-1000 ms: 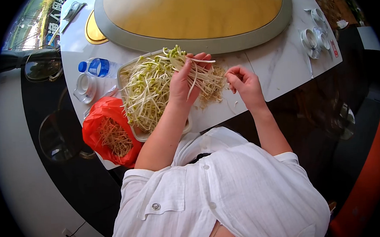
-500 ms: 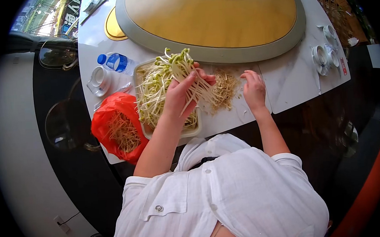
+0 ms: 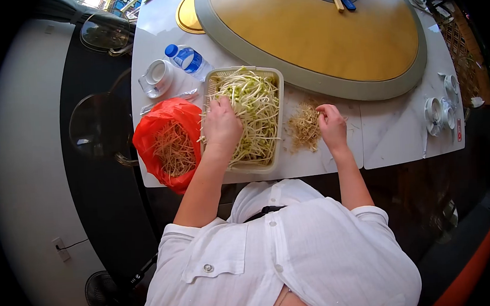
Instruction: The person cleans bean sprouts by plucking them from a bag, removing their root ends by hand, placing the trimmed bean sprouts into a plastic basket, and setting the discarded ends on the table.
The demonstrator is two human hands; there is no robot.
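Bean sprouts (image 3: 254, 119) with pale stems and green-yellow heads fill a cream plastic basket (image 3: 280, 96). My left hand (image 3: 223, 126) is over the basket's left side, its fingers curled into the sprouts and partly hidden; stems stick out on both sides of it. To the right of the basket lies a loose heap of thin brownish root ends (image 3: 304, 126) on the table. At that heap's right edge is my right hand (image 3: 333, 127), fingers bent together at the tips; anything between them is too small to make out.
A red plastic bag (image 3: 144, 137) holding brownish root ends stands left of the basket. Behind it are a white cup set (image 3: 157, 78) and a water bottle (image 3: 189, 60). A large gold turntable (image 3: 327, 38) covers the table's far part. More wrapped dishes (image 3: 435, 115) sit at right.
My left hand has lowered the bunch of sprouts from above the basket into it. My right hand's fingers have drawn together beside the root heap. The view has shifted.
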